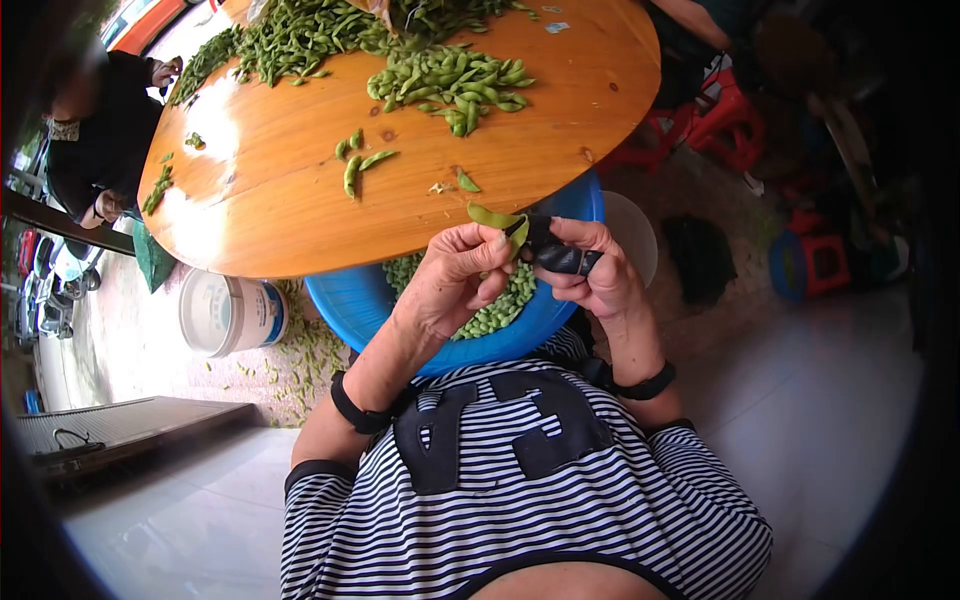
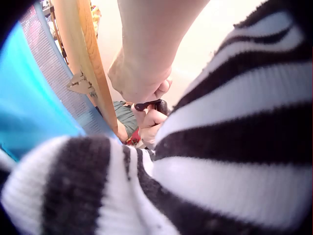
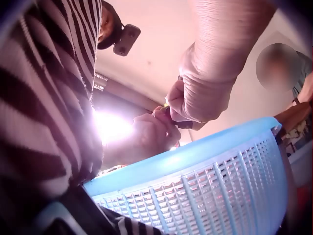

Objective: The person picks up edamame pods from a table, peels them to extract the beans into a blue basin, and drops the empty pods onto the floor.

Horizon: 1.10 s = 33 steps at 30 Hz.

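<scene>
In the head view my left hand [image 1: 460, 270] pinches a green bean pod [image 1: 496, 217] between thumb and forefinger. The pod is split, with one half hanging toward the right hand. Opposite it, my right hand [image 1: 600, 265] has black coverings [image 1: 568, 260] on its thumb and a finger, and their tips grip the pod's right end. Both hands are over a blue basket [image 1: 335, 320] holding many shelled green beans [image 1: 495, 318]. In the right wrist view the hands meet above the rim of the basket [image 3: 215, 139], and the pod is mostly hidden by fingers.
A round wooden table [image 1: 290, 190] stands just ahead, bearing a large heap of pods [image 1: 300, 45], a smaller pile [image 1: 455, 85] and a few loose pods [image 1: 352, 175]. A white bucket [image 1: 215, 310] is at left, with pods scattered on the floor beside it. Another person [image 1: 100, 140] is at the table's left.
</scene>
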Available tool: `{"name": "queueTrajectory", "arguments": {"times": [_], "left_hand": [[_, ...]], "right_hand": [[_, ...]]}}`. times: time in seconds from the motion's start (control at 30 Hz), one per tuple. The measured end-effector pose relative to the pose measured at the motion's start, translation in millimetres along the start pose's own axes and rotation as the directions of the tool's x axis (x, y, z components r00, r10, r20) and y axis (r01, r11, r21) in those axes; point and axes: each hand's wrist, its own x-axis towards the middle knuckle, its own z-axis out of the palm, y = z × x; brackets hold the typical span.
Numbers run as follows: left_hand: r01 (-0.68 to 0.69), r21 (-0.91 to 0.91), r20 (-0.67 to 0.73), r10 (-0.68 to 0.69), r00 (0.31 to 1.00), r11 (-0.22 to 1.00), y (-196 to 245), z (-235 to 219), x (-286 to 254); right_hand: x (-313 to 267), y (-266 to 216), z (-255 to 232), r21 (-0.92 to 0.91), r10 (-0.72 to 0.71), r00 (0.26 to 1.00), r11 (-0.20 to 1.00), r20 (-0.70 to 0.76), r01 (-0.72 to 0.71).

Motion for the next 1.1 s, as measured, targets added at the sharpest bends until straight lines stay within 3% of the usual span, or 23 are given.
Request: {"name": "queueTrajectory", "arguments": {"times": [0.13,0.2,0.23,0.33,0.37,0.43,0.53,0.57,0.63,0.67,0.8,0.83,0.87,0.9,0.97,1.1], "left_hand": [[-0.046,0.051,-0.091,0.051,0.995,0.998,-1.3,9.6,-1.1],[-0.123,0.450,-0.169,0.220,0.961,0.884,-1.7,18.3,-4.0],[-0.123,0.450,-0.171,0.220,0.960,0.885,-2.1,17.5,-4.4],[-0.143,0.424,-0.214,0.253,0.943,0.894,-0.4,20.9,-4.4],[-0.144,0.423,-0.214,0.253,0.943,0.895,-0.7,21.6,-4.2],[-0.163,0.501,-0.212,0.303,0.929,0.850,-1.0,22.1,-4.3],[-0.181,0.473,-0.188,0.299,0.935,0.862,5.0,18.7,-2.8],[-0.181,0.473,-0.189,0.299,0.935,0.862,9.5,12.5,-2.5],[-0.058,0.290,-0.047,0.075,0.996,0.955,19.1,-2.3,-3.4],[-0.047,0.260,-0.018,0.054,0.998,0.964,19.1,-3.6,-4.3],[-0.006,0.342,-0.069,0.031,0.997,0.940,17.0,1.5,-3.9],[0.000,0.354,-0.096,0.036,0.995,0.935,15.6,5.1,-3.8],[0.007,0.367,-0.124,0.042,0.991,0.930,14.7,8.0,-4.0],[0.006,0.368,-0.124,0.042,0.991,0.930,14.3,10.1,-4.0],[-0.012,0.350,-0.169,0.076,0.983,0.937,13.6,12.6,-4.2],[-0.037,0.323,-0.186,0.102,0.977,0.946,7.5,6.8,-4.0]], "right_hand": [[1.0,-4.3,2.2,-0.124,0.029,0.999,0.992,-0.019,-0.031],[-1.4,-0.5,8.9,-0.367,-0.030,0.994,0.930,-0.101,-0.009],[-2.3,0.2,16.7,-0.366,-0.028,0.994,0.931,-0.101,-0.011],[2.5,2.1,37.9,-0.788,-0.274,0.952,0.612,-0.139,0.062],[4.4,4.4,39.7,-0.789,-0.274,0.952,0.611,-0.138,0.061],[7.1,8.6,42.1,-0.942,-0.421,0.906,0.315,-0.030,0.115],[11.9,9.8,40.7,-0.966,-0.461,0.886,0.206,0.045,0.157],[12.2,9.2,38.4,-0.966,-0.461,0.886,0.206,0.045,0.157],[9.5,4.0,28.8,-0.717,-0.211,0.964,0.696,-0.160,0.034],[7.5,-0.6,20.1,-0.464,-0.008,0.978,0.881,-0.211,-0.093],[6.4,-5.3,23.7,-0.427,0.044,0.979,0.895,-0.201,-0.128],[7.4,-0.3,26.8,-0.746,-0.162,0.973,0.666,-0.165,-0.016],[8.4,4.7,30.2,-0.946,-0.334,0.941,0.320,-0.052,0.061],[8.6,7.4,35.7,-0.945,-0.334,0.941,0.320,-0.052,0.061],[9.1,9.2,47.3,-0.992,-0.446,0.893,0.069,0.061,0.102],[10.6,9.5,48.4,-0.994,-0.420,0.907,0.073,0.039,0.077]]}}
